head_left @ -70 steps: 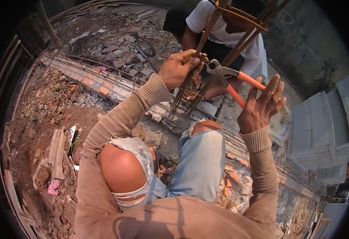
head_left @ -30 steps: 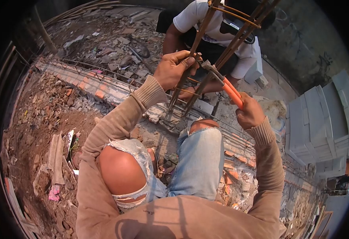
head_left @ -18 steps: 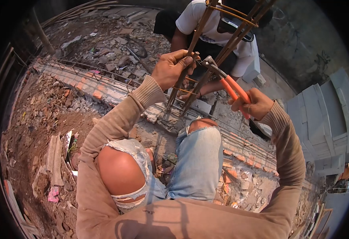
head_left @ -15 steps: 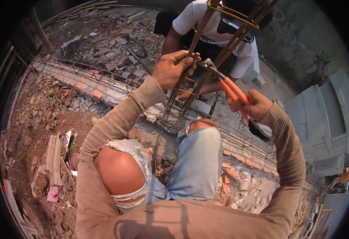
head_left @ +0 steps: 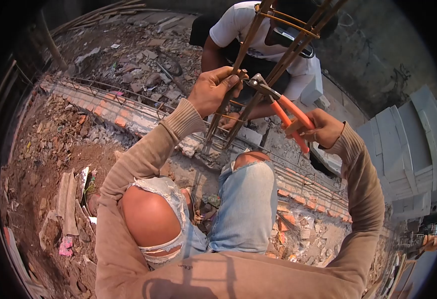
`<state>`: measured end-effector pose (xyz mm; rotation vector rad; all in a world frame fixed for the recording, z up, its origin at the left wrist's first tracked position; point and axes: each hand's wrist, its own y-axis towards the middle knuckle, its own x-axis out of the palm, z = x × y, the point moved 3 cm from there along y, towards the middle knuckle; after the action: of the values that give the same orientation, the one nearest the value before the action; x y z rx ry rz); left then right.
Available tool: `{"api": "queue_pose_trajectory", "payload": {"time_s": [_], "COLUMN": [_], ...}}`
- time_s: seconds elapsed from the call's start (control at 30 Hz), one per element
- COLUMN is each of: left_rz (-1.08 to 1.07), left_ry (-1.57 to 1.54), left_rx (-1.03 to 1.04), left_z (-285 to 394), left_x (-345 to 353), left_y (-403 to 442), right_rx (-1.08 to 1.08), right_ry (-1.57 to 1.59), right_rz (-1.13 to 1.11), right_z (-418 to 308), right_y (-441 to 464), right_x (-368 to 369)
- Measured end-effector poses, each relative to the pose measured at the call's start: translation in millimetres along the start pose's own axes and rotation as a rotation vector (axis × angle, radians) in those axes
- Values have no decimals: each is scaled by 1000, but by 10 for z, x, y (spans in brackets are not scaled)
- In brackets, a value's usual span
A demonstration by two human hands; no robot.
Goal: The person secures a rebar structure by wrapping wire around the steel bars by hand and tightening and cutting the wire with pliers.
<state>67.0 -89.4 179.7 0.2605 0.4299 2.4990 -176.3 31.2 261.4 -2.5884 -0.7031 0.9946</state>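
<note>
My left hand (head_left: 213,90) is closed around an upright steel rebar (head_left: 251,44) of a column cage, thumb and fingers pinching near a short bar end. In my right hand (head_left: 322,130) are end-cutting pincers (head_left: 293,114) with orange handles, somewhat spread. Their metal head sits just right of my left fingertips, at the rebar; whether the jaws grip a tie wire there is too small to tell. Rusty square stirrups (head_left: 290,22) ring the bars. Behind the cage crouches a person in a white shirt (head_left: 236,25), one hand (head_left: 230,121) low by the bars.
A long brick-and-concrete footing (head_left: 113,110) with horizontal rebar runs diagonally under the cage. Rubble (head_left: 148,65) and loose soil lie on both sides. Pale grey blocks (head_left: 393,149) are stacked at right, near a wall. My bent knees are close below the work.
The pincers have turned slightly and their handles stand a little wider apart. My left hand keeps its hold on the rebar. The other person's low hand has shifted slightly left.
</note>
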Motion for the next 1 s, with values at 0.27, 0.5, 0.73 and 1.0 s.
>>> {"api": "queue_pose_trajectory", "payload": {"time_s": [0.27,0.5,0.73,1.0], "left_rz": [28,39,56,63], "left_ry": [-9,88,37,-44], "left_rx": [11,60,42,41], "left_z": [18,52,55,42], "left_x": [3,-5,12,-50], "left_y": [-12,-20,-28,-15], "right_rx": [90,-34,37,-58], "right_ry": [-174,-310,-329,949], "right_rz": [73,85,150,-218], "right_z": [-202,-223,-268,44], "right_y": [-68,-10,16,39], "right_x": [-31,-76,-16,483]}}
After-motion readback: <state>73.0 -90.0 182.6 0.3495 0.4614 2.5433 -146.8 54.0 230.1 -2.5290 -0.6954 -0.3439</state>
